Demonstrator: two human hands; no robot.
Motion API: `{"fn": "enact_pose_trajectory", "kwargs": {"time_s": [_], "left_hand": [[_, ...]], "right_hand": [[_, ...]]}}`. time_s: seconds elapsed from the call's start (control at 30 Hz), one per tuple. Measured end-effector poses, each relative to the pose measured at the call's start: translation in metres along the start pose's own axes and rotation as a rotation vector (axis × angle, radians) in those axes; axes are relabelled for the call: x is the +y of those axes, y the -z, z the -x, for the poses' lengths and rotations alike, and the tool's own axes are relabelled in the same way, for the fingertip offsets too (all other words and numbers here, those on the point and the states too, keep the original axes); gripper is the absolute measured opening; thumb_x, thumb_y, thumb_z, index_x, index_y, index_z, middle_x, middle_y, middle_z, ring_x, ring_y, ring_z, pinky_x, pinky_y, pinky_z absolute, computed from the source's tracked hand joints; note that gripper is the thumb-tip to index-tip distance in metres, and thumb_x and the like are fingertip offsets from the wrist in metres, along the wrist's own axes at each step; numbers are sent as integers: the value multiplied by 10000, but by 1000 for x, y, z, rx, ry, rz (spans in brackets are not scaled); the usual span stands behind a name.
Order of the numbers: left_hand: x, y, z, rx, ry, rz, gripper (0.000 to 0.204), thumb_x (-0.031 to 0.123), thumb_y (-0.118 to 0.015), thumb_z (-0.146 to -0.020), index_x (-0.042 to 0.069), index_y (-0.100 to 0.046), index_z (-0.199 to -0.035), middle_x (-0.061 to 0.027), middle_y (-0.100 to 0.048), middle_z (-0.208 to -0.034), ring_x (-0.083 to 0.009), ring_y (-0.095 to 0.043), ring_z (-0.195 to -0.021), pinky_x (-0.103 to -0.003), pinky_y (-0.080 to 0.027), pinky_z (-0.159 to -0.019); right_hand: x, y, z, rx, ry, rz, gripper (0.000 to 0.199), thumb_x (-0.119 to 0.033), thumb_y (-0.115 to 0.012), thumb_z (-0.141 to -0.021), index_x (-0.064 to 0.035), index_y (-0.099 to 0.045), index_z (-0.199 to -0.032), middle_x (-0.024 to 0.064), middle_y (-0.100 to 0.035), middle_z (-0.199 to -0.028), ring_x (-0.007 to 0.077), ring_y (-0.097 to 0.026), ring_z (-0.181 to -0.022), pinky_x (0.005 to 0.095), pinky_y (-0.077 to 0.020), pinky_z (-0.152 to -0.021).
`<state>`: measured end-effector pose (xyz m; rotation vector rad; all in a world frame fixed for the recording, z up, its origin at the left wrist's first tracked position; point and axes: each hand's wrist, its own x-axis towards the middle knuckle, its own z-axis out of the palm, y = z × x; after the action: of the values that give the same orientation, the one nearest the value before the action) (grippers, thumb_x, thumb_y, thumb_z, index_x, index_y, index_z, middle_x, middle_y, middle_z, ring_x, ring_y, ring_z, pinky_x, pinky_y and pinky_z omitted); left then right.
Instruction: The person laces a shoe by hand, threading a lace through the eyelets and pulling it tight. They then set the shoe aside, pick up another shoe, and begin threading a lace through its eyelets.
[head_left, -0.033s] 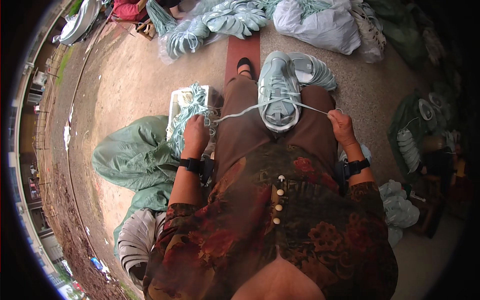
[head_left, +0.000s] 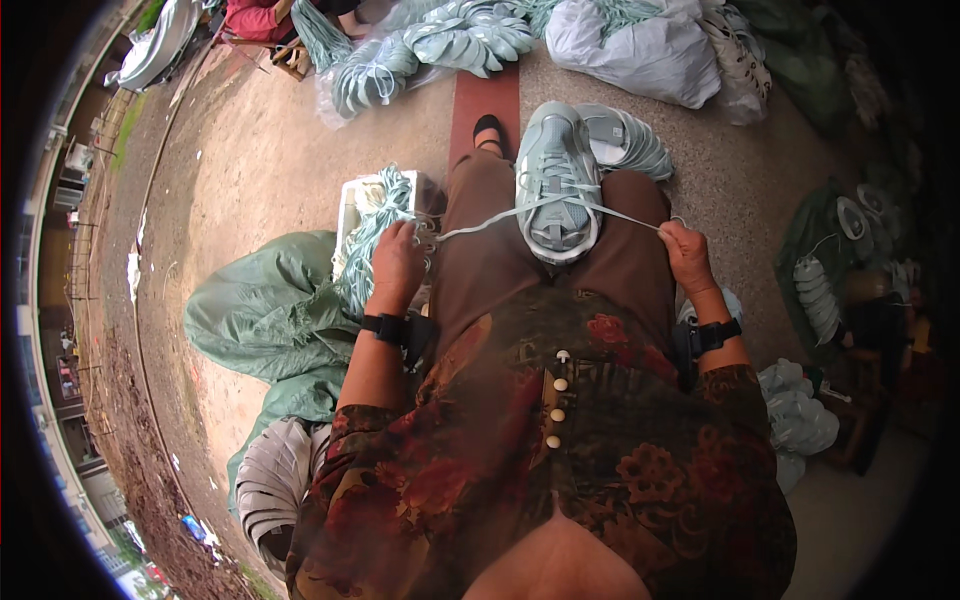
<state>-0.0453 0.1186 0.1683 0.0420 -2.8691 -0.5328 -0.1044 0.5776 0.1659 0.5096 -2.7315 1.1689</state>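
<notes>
A pale blue-grey sneaker (head_left: 548, 130) rests across my thighs, its toe pointing away from me. A light shoelace (head_left: 490, 228) runs through its eyelets and stretches out to both sides. My left hand (head_left: 399, 265) is closed at the lace's left end, level with the shoe's heel. On the other side, my right hand (head_left: 688, 258) pinches the right end between thumb and fingers, and a short loop sticks out above it. Both lace ends look fairly taut. Part of my left hand's grip is hidden from view.
Left of my leg stands a white box (head_left: 350, 200) with a tangle of pale blue laces (head_left: 385, 225). Green sacks (head_left: 270, 300) lie beside it. Stacked shoe uppers (head_left: 635, 145) sit beyond my right knee, more uppers (head_left: 470, 40) ahead. Another person's red sleeve (head_left: 258, 18) shows far left.
My left hand has shifted slightly to the right, with the lace end following it. My right hand and the sneaker are almost unmoved.
</notes>
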Motion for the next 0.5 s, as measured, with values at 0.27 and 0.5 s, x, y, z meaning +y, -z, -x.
{"fn": "enact_pose_trajectory", "kwargs": {"time_s": [0.27, 0.5], "left_hand": [[100, -3, -45, -210, -532, 370, 260, 51, -658, -777, 54, -589, -1028, -135, -631, -940, -310, -631, -854, -367, -502, -722], [32, -4, -42, -177, -149, 567, 90, 6, -652, -735, 52, -657, -812, -91, -651, -757, -183, -637, -695, -288, -497, -639]], "right_hand": [[39, 38, 35, 100, -236, 61, 127, -73, -574, -829, 40, -609, -875, 187, -590, -720, 186, -602, -647, 313, -461, -623], [76, 84, 60, 182, -201, 46, 92, -19, -585, -808, 25, -626, -877, 138, -596, -734, 176, -603, -680, 284, -455, -634]]}}
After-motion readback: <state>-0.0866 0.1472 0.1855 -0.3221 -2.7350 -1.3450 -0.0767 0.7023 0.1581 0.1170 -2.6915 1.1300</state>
